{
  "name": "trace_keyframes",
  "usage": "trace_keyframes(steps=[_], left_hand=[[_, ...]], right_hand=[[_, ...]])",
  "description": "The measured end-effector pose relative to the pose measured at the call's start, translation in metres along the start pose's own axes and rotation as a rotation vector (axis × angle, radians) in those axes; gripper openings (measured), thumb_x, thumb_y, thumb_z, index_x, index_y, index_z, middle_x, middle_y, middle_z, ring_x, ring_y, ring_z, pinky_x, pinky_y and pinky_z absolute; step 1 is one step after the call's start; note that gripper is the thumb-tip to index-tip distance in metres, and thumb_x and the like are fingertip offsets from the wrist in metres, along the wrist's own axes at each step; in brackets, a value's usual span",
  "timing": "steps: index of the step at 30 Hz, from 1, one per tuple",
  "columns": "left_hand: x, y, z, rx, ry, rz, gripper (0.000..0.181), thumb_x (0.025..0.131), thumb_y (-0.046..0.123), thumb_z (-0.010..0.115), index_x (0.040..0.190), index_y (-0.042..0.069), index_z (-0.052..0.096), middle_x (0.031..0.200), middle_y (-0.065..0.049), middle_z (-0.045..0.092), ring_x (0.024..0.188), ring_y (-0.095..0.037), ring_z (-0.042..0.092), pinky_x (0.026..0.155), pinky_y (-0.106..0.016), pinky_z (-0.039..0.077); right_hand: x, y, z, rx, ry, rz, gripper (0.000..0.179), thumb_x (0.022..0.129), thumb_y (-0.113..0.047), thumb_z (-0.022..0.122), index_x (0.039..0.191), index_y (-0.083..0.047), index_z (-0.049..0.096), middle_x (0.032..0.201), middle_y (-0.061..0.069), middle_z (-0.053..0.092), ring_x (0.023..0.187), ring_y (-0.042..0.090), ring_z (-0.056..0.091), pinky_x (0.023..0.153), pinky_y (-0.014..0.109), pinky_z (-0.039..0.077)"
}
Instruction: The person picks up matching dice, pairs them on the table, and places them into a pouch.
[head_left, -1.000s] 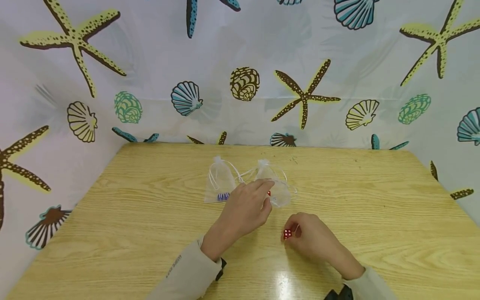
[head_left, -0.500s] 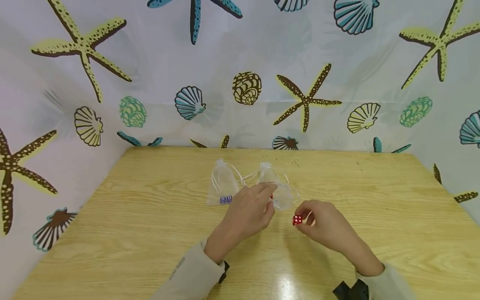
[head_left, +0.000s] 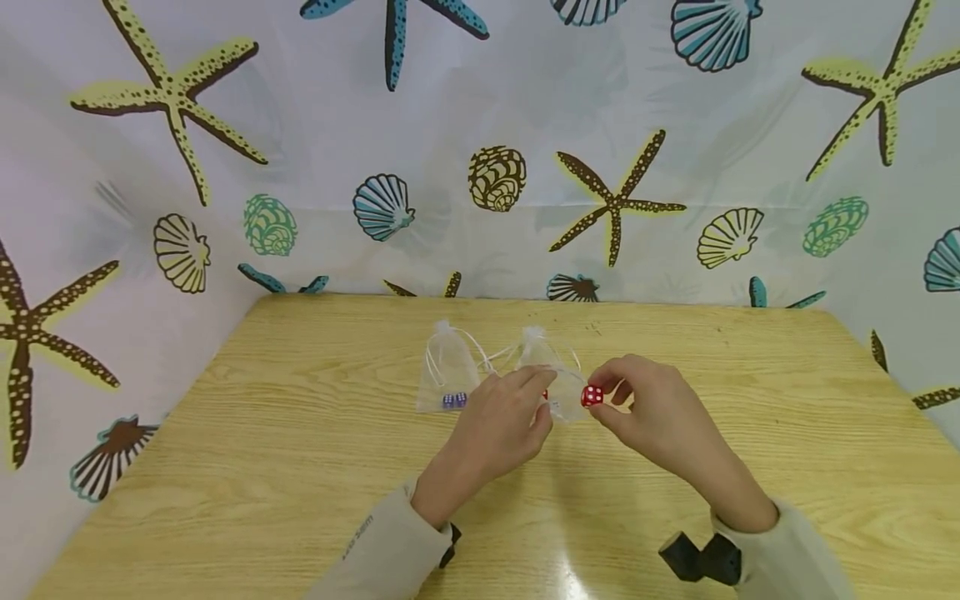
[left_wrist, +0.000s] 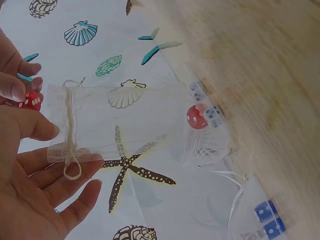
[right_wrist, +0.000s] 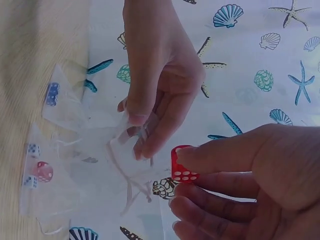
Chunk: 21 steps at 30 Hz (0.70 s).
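My left hand (head_left: 491,429) pinches the mouth of a sheer white drawstring pouch (left_wrist: 90,122). Its loose cord hangs down in the right wrist view. Close to that mouth, just right of it in the head view, my right hand (head_left: 663,421) pinches a red die (right_wrist: 184,165) with white pips between thumb and fingertips. Another red die (left_wrist: 197,116) and two white dice (left_wrist: 213,116) show through sheer fabric near the table; whether they lie in the held pouch, I cannot tell. My left hand partly covers them in the head view.
Left of my left hand, a second sheer pouch (head_left: 448,358) lies flat with blue dice (head_left: 454,400) at its bottom. Its cords reach toward the other pouch. A wooden table (head_left: 337,467) spreads below. White cloth with sea patterns (head_left: 435,108) hangs behind and at the sides.
My right hand has lifted the red die off the table and carried it up and forward, beside the pouch's mouth. The left hand has kept its place at the pouch.
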<state>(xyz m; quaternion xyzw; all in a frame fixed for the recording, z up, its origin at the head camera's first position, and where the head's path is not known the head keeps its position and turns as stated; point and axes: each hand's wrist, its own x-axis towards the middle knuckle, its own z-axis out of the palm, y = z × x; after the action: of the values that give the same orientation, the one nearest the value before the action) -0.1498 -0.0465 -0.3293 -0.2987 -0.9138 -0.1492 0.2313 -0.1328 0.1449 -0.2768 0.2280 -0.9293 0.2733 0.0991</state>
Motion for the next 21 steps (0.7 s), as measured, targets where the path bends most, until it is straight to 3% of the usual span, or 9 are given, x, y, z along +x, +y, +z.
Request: trace_keyframes(steps=[6,13,21], left_hand=[[0.001,0.0,0.0,0.0,0.007,0.007,0.032,0.086,0.01,0.065,0.117,0.004,0.065,0.115,-0.007,0.068,0.085,-0.019,0.068,0.066,-0.034,0.054],[0.002,0.001,-0.001,0.011,0.002,0.009,0.032,0.085,0.01,0.065,0.117,0.005,0.066,0.115,-0.007,0.069,0.083,-0.018,0.068,0.064,-0.032,0.053],[0.0,-0.001,-0.002,0.024,-0.002,0.007,0.031,0.086,0.012,0.065,0.116,0.004,0.066,0.116,-0.007,0.068,0.088,-0.02,0.069,0.068,-0.034,0.055]], right_hand=[[0.006,-0.009,0.008,0.02,0.065,-0.013,0.017,0.077,-0.005,0.076,0.093,-0.006,0.071,0.087,0.004,0.066,0.077,0.02,0.061,0.062,0.027,0.048],[0.009,-0.008,0.023,0.013,0.105,-0.006,0.017,0.075,-0.005,0.078,0.092,-0.005,0.072,0.096,0.01,0.061,0.085,0.028,0.063,0.067,0.039,0.055],[0.009,-0.004,0.03,-0.092,0.084,0.051,0.016,0.077,-0.007,0.076,0.093,-0.007,0.071,0.094,0.008,0.067,0.081,0.025,0.066,0.057,0.034,0.053]])
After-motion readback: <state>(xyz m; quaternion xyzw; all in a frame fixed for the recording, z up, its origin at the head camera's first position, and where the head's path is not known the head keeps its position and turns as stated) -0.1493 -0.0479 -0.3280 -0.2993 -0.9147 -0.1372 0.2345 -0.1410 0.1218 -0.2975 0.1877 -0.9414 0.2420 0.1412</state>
